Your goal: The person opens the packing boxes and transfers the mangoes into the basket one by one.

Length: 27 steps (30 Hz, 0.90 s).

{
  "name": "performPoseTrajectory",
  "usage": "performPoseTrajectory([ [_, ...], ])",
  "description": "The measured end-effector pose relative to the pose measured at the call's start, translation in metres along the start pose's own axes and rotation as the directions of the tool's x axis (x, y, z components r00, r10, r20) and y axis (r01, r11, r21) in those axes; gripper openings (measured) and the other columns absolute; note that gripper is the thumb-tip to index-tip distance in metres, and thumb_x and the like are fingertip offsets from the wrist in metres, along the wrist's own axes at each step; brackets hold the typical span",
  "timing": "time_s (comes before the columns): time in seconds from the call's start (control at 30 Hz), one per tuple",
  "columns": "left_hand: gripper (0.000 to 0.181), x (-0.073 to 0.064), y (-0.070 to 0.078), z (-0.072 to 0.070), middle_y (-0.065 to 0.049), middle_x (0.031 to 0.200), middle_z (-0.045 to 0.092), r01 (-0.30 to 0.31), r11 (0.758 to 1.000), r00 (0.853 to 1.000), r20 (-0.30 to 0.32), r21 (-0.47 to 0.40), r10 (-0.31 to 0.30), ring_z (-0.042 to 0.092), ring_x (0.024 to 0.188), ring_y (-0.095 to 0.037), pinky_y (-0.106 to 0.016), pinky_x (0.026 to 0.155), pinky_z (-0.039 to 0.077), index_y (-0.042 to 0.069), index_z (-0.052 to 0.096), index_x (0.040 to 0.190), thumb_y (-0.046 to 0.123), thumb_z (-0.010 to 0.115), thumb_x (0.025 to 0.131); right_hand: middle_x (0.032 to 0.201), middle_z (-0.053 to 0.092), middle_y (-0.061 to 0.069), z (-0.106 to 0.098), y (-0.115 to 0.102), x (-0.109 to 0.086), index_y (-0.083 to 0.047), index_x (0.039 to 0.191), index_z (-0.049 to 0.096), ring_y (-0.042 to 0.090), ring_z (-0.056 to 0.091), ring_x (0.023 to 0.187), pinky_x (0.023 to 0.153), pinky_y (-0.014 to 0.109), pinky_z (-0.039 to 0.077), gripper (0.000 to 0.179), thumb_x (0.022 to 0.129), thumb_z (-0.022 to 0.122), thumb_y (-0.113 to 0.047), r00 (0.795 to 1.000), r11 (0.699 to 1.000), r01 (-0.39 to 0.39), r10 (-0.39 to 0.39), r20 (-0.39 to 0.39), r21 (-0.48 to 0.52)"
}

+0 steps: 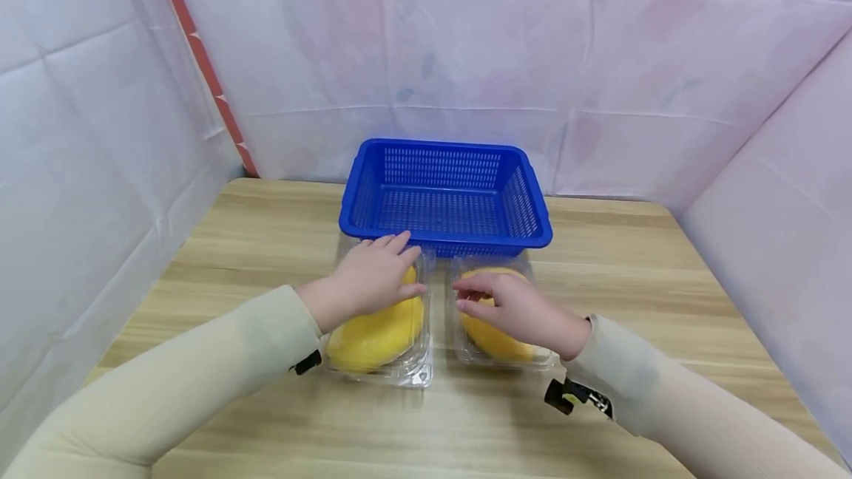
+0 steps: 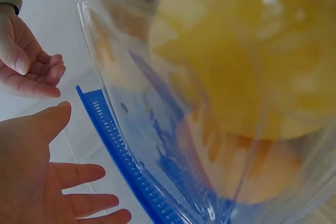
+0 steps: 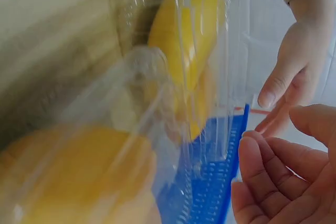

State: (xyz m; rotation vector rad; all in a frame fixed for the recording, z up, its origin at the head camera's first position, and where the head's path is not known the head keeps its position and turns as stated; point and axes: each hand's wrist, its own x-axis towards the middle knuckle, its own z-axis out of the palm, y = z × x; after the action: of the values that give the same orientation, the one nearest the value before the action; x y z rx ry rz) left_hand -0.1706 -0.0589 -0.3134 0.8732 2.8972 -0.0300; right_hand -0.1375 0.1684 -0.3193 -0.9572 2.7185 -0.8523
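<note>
Pale patterned cloth (image 1: 466,58) hangs on the back and both sides. Wood-grain bench (image 1: 612,265) below it. Two cream sleeves (image 1: 220,368) come in from the near corners, one per arm.

Blue basket (image 1: 446,236) at the far edge of the bench, near the middle, upright, slotted walls and floor.

Two clear plastic boxes on the bench, side by side with a gap, both on the near side of the basket: left box (image 1: 421,375), right box (image 1: 542,362). Left one is right up by the basket; can't tell if they touch.

One yellow fruit per box: left fruit (image 1: 382,335) and right fruit (image 1: 489,336), seen through the plastic. Exact kind unclear.

Hands: left hand (image 1: 373,277) is over the left box, fingers straight and spread, gripping nothing. Right hand (image 1: 515,309) is over the right box, fingers loosely bent, thumb apart, also gripping nothing. Can't tell from the head view if either touches plastic.

Small black wrist devices (image 1: 559,396) sit at both cuffs.
</note>
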Motion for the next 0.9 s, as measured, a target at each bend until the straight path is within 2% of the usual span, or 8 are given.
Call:
performPoseTrajectory([
  [0.23,0.064,-0.010,0.006,0.001,-0.013,0.144,0.038,-0.061,0.996,0.998,-0.028,0.059,0.063,0.046,0.124,-0.030,-0.046,0.096,0.041,0.012,0.046,0.138,0.056,0.048,0.091,0.095,0.067,0.002,0.009,-0.002,-0.006,0.000,0.109,0.067,0.007,0.060,0.082,0.074,0.024,0.051,0.024,0.091,0.059,-0.014,0.999,0.995,0.009,-0.013,0.043,0.102],
  [0.37,0.058,-0.021,0.012,0.001,-0.012,0.136,0.047,-0.158,0.985,0.984,-0.073,0.075,0.163,0.053,0.115,-0.029,-0.044,0.089,0.047,0.011,0.054,0.130,0.052,0.054,0.089,0.090,0.068,-0.001,0.013,-0.005,-0.012,-0.001,0.105,0.068,0.002,0.059,0.077,0.070,0.022,0.051,0.021,0.090,0.061,-0.013,0.997,0.992,0.017,-0.026,0.070,0.125],
  [0.47,0.053,-0.027,0.015,0.005,-0.010,0.133,0.050,-0.261,0.955,0.957,-0.088,0.142,0.275,0.054,0.113,-0.027,-0.043,0.091,0.045,0.013,0.058,0.125,0.051,0.056,0.088,0.085,0.068,-0.004,0.016,-0.007,-0.017,-0.001,0.101,0.069,0.000,0.058,0.072,0.067,0.022,0.051,0.018,0.090,0.062,-0.013,0.995,0.989,0.035,-0.049,0.092,0.141],
  [0.6,0.048,-0.032,0.018,0.010,-0.009,0.135,0.049,-0.372,0.900,0.914,-0.081,0.227,0.398,0.053,0.115,-0.026,-0.043,0.097,0.040,0.017,0.061,0.121,0.051,0.057,0.088,0.080,0.067,-0.003,0.022,-0.009,-0.022,0.000,0.097,0.069,0.002,0.060,0.069,0.064,0.021,0.051,0.015,0.090,0.061,-0.011,0.988,0.978,0.027,-0.057,0.141,0.205],
  [0.7,0.040,-0.036,0.019,0.013,-0.008,0.133,0.051,-0.426,0.868,0.882,-0.094,0.254,0.461,0.052,0.115,-0.024,-0.041,0.095,0.042,0.017,0.064,0.113,0.048,0.058,0.088,0.081,0.068,-0.002,0.027,-0.009,-0.023,0.001,0.097,0.068,0.003,0.062,0.069,0.065,0.021,0.051,0.016,0.090,0.061,-0.011,0.981,0.966,0.000,-0.050,0.185,0.259],
  [0.83,0.030,-0.041,0.021,0.018,-0.006,0.126,0.056,-0.488,0.826,0.828,-0.151,0.283,0.540,0.054,0.111,-0.021,-0.036,0.086,0.047,0.019,0.067,0.100,0.045,0.059,0.087,0.081,0.068,-0.002,0.033,-0.011,-0.025,0.002,0.097,0.068,0.001,0.062,0.069,0.064,0.021,0.051,0.016,0.090,0.060,-0.010,0.971,0.957,-0.015,-0.055,0.233,0.288],
  [0.9,0.027,-0.043,0.022,0.021,-0.004,0.121,0.058,-0.510,0.808,0.799,-0.186,0.296,0.572,0.056,0.106,-0.019,-0.034,0.082,0.047,0.019,0.067,0.094,0.044,0.060,0.086,0.079,0.068,-0.003,0.036,-0.012,-0.025,0.003,0.097,0.068,0.000,0.060,0.069,0.064,0.020,0.050,0.016,0.090,0.061,-0.010,0.967,0.964,0.001,-0.069,0.245,0.267],
])
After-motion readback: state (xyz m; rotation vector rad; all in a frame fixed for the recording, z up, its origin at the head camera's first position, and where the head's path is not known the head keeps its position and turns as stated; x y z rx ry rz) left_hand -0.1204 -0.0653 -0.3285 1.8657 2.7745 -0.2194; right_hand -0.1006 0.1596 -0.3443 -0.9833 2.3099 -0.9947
